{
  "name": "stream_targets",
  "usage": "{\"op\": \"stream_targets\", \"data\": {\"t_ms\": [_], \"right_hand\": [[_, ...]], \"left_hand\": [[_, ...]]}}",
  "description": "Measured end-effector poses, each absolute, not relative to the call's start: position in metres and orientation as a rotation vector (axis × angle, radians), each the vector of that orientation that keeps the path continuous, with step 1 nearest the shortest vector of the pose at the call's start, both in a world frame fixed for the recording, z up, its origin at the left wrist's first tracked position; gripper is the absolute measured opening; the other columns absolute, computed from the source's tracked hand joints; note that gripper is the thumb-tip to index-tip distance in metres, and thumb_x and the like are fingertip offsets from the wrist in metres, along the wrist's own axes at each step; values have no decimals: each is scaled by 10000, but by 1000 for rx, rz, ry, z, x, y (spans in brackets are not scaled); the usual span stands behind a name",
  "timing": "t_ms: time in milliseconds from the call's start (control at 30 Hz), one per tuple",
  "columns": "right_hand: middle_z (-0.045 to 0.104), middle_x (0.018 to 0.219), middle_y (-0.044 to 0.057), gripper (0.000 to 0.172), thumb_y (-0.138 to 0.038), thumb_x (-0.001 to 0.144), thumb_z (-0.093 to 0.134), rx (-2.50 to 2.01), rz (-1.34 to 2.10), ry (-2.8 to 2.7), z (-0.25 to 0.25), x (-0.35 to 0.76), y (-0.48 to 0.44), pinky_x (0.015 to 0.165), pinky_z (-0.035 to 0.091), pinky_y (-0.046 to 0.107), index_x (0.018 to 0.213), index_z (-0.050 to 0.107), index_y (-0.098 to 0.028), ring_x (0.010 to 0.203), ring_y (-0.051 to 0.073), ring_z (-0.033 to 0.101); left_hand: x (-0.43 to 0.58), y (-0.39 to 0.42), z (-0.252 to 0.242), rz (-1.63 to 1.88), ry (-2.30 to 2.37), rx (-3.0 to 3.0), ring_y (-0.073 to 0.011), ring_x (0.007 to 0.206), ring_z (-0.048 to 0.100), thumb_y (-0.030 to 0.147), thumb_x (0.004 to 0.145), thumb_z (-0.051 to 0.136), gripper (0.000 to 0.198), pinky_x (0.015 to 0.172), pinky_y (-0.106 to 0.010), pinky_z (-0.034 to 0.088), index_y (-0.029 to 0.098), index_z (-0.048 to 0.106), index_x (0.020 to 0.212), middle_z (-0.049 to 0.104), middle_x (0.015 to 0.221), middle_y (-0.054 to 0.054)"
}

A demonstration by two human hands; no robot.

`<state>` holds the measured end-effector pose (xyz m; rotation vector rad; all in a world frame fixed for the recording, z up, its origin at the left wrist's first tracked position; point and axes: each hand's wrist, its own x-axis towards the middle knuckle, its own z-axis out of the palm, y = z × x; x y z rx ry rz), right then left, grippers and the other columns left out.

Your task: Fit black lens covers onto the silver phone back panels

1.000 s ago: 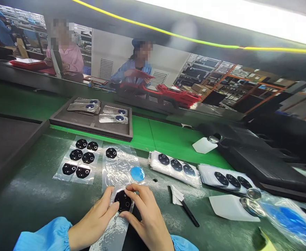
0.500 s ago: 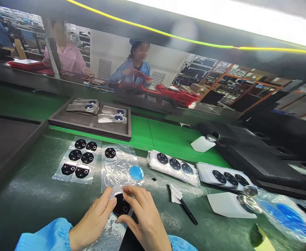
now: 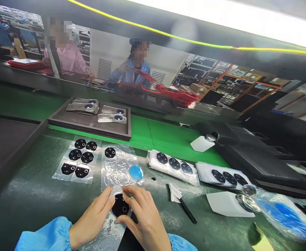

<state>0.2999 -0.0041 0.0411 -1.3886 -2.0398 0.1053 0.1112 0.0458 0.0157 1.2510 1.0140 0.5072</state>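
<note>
Both of my hands meet at the near edge of the dark green mat. My left hand and my right hand pinch a black round camera-lens cover between thumbs and fingertips, over a shiny phone back plate that lies under them. Just beyond them lies a clear film sheet with one black lens cover and a blue round sticker. Left of it, another film sheet carries several black lens covers.
A dark tray with several silver back plates sits at the back left. Two stacks of lens-cover strips lie to the right, with a black tool, white dispenser bottles and blue films. Other people work across the line.
My hands and the lens cover have shifted slightly toward me and left on the plate. The grip is unchanged.
</note>
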Motion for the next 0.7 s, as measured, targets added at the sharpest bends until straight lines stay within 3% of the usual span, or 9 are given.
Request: {"op": "stream_targets", "data": {"t_ms": [100, 233, 533, 700], "right_hand": [[638, 1142, 130, 337, -354, 853, 715, -1381, 100, -2038, 42, 300, -3, 776, 544, 429, 1095, 540, -199, 1023, 280, 612], [640, 1137, 121, 260, -326, 904, 657, -1365, 114, -2037, 41, 301, -2, 780, 542, 422, 1101, 535, -209, 1017, 268, 618], [629, 1140, 120, 329, -392, 865, 692, -1344, 151, -2027, 37, 302, 0, 785, 531, 423, 1078, 525, -204, 1029, 272, 608], [608, 1180, 116, 394, -434, 822, 733, -1358, 171, -2011, 34, 306, 4, 833, 536, 423, 1091, 545, -218, 1068, 278, 600]], "left_hand": [[110, 46, 16, 461, 1044, 1207, -282, 1479, 234, 564, 898, 535, 612, 1164, -388, 255, 241, 481, 1415, 467, 1500, -61], [114, 47, 24, 459, 1028, 1242, -313, 1466, 250, 554, 869, 585, 604, 1154, -402, 260, 245, 507, 1382, 510, 1464, -63], [116, 49, 26, 367, 1070, 1417, -333, 1386, 370, 510, 923, 514, 579, 1137, -416, 268, 186, 461, 1399, 509, 1440, -116], [117, 53, 28, 458, 1001, 1468, -284, 1077, 558, 521, 936, 493, 396, 920, -346, 429, 201, 603, 1142, 660, 1024, -64]]}}
